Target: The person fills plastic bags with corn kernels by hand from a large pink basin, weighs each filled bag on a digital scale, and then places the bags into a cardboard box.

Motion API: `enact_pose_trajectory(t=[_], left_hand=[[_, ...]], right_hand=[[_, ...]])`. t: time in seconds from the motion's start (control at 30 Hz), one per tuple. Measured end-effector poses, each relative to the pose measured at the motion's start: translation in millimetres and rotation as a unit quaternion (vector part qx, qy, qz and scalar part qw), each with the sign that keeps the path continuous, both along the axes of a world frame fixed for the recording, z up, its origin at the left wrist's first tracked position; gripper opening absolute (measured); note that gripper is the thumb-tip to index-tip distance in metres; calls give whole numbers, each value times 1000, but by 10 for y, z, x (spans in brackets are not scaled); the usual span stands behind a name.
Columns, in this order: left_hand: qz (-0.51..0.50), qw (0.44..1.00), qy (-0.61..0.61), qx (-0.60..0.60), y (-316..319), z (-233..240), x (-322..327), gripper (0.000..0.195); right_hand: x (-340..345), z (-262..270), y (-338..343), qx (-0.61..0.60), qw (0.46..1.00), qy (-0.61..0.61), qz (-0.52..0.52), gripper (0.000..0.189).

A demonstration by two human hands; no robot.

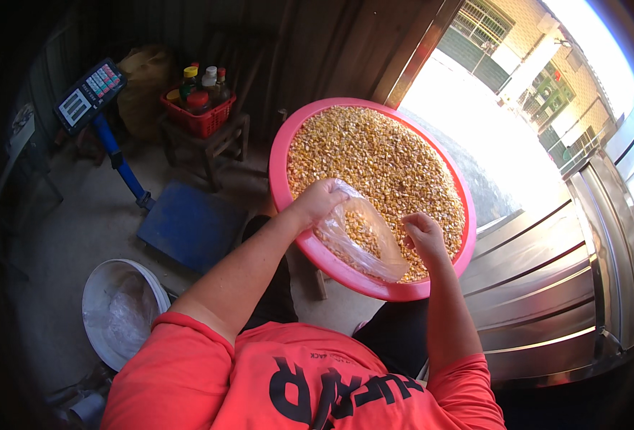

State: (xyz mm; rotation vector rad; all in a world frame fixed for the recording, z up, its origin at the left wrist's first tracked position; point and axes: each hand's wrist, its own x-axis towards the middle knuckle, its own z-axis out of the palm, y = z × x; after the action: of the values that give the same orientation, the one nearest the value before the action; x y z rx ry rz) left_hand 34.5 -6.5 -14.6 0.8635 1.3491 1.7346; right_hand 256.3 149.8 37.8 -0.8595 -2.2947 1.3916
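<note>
In front of me is a wide pink plastic basin filled with dried corn kernels. My left hand pinches the rim of a clear plastic bag that rests over the near side of the basin. Its mouth gapes towards the right, and corn kernels show inside it or through its film. Just right of the bag, my right hand hovers over the corn with its fingers curled. Whether kernels are inside those fingers is hidden.
Left of the basin stands a blue platform scale with a keypad display. A white bucket holds clear plastic. Bottles fill a red basket on a wooden stool. Corrugated metal sheeting lies to the right, beside a bright doorway.
</note>
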Motion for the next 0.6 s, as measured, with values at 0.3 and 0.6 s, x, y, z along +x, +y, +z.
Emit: enact_pose_trajectory(t=[0.3, 0.6], left_hand=[[4, 1000, -1, -18, -25, 39, 2, 10], [-1, 1000, 9, -13, -17, 126, 51, 9]], right_hand=[[235, -153, -216, 131, 949, -232, 168, 29], [371, -723, 266, 114, 969, -160, 149, 20]])
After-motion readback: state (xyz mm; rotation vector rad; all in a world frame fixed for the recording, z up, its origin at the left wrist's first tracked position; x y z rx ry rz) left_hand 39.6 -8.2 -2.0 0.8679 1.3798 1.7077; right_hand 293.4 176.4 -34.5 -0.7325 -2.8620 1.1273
